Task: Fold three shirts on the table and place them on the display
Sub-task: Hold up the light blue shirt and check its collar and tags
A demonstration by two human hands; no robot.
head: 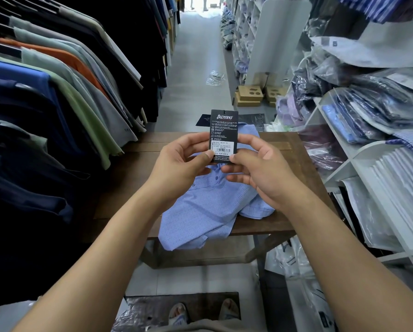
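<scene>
A light blue checked shirt [200, 212] lies spread on the brown wooden table [284, 149], its lower edge hanging over the near side. Above it I hold a black hang tag [224, 130] upright. My left hand [183, 161] pinches the tag's lower left edge between thumb and fingers. My right hand [260, 168] pinches its lower right corner. Whether the tag is tied to the shirt cannot be seen. White display shelves [358, 159] on the right hold folded and bagged shirts.
A rack of hanging shirts [57, 97] fills the left side close to the table. Plastic-bagged shirts [380, 104] crowd the right shelves and floor. Cardboard boxes [251, 95] sit on the aisle floor beyond the table. My feet show below.
</scene>
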